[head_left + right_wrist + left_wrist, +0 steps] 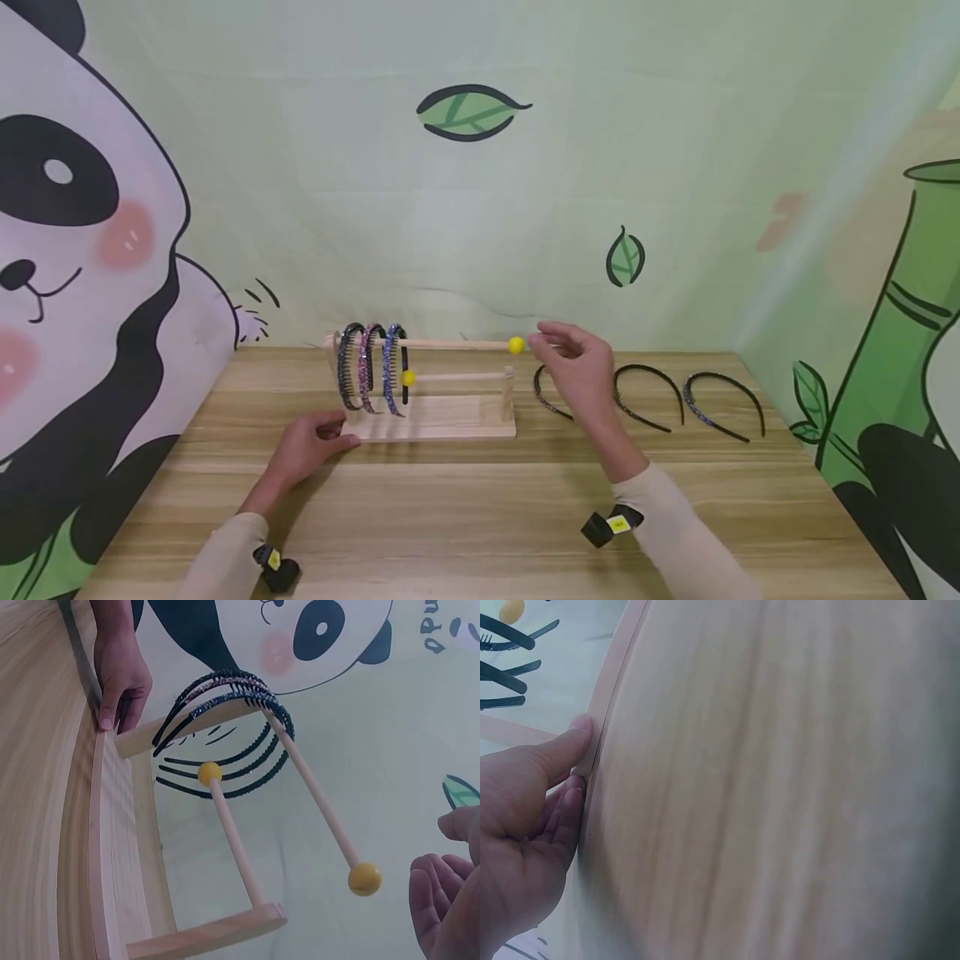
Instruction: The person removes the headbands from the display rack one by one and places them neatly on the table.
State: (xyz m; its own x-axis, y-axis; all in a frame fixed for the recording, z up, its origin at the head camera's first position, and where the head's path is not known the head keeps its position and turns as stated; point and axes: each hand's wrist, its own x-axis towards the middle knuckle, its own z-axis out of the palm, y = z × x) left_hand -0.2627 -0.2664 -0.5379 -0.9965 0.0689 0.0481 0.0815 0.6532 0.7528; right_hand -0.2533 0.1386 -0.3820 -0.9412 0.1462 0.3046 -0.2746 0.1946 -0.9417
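A wooden headband rack (442, 425) stands on the table, with two rods tipped by yellow balls. Three headbands hang on its upper rod near the left post: a dark one (345, 367), a pink glittery one (363, 371) and a blue glittery one (389, 367). At the base's left front corner my left hand (311, 450) pinches the wood between thumb and fingers, as the left wrist view shows close up. My right hand (581, 371) is just right of the upper rod's yellow ball (516, 345). Its fingers are loosely bent and hold nothing; the right wrist view shows a gap to the ball.
Three more headbands lie in a row right of the rack: one (551, 408) partly behind my right hand, a dark one (641, 421) and a blue-sided one (701, 414). Behind the wooden table (480, 517) hangs a green panda-print cloth (337, 208).
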